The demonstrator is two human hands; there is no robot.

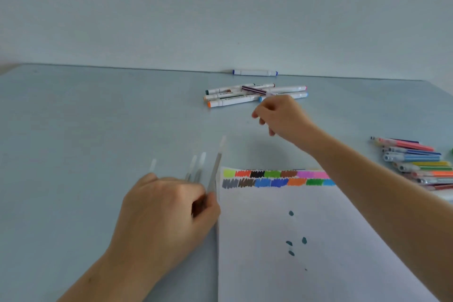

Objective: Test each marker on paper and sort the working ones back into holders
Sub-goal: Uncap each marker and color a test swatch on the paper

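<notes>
The left hand (169,206) sits at about seven o'clock on the pale blue table (85,117); its fingers are curled round a bunch of thin pale sticks (213,174) that fan out and look blurry, so I cannot tell what they are. Just to its right lies the white paper (306,252), with two rows of colour scribbles (277,178) along its top edge and some small dark green dots (291,213) lower down. At twelve o'clock a heap of fat white markers (245,95) lies on the table; one blue-ended marker (255,72) lies alone past them, by the wall. The right hand (282,115) reaches to that heap, fingers bent, pinching a thin striped purple marker (255,90). At three o'clock is a pile of thin bright markers (416,159); no holder shows, so nothing is in one.
</notes>
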